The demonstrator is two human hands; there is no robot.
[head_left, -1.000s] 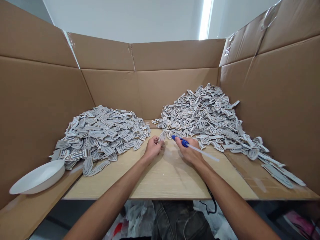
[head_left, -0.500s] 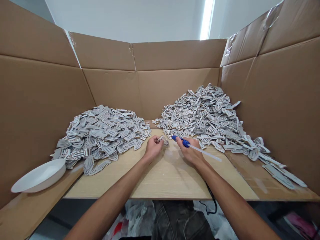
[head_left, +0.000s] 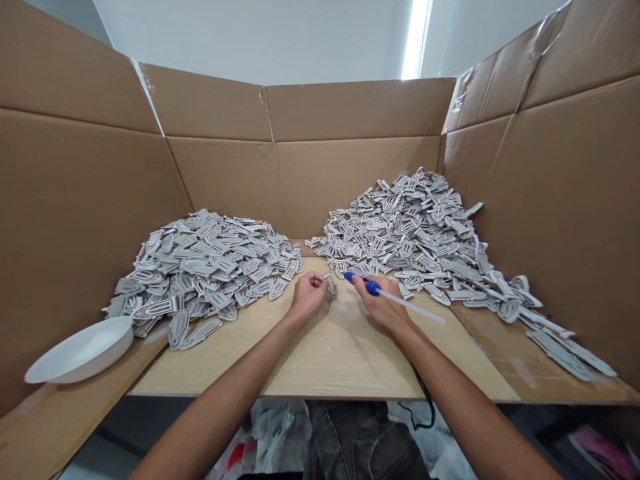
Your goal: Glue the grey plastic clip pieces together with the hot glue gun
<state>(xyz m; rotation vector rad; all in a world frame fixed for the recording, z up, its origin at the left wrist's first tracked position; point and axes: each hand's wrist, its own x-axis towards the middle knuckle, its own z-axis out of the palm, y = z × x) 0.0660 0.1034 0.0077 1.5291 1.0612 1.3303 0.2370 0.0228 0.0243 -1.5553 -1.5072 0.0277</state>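
My left hand (head_left: 309, 295) pinches a small grey molded piece (head_left: 331, 285) between thumb and fingers, just above the board (head_left: 320, 360). My right hand (head_left: 381, 300) is closed round a pen-like tool (head_left: 371, 287) with a blue body and a long translucent tail that sticks out to the lower right. The tool's blue tip points left, close to the grey piece; a small gap shows between them. Behind my left hand lies a heap of similar grey pieces (head_left: 210, 260). Another, taller heap (head_left: 410, 227) rises behind my right hand.
Cardboard walls (head_left: 350, 110) stand at the back and both sides. A white bowl (head_left: 80, 353) sits tilted at the left, next to the left heap. Several long grey pieces (head_left: 565, 347) lie near the right wall. A black cord (head_left: 425, 400) hangs at the board's front edge.
The grey piece in my left hand has turned and now stands more upright. My right hand and the pen-like tool have hardly moved. The view has shifted very slightly.
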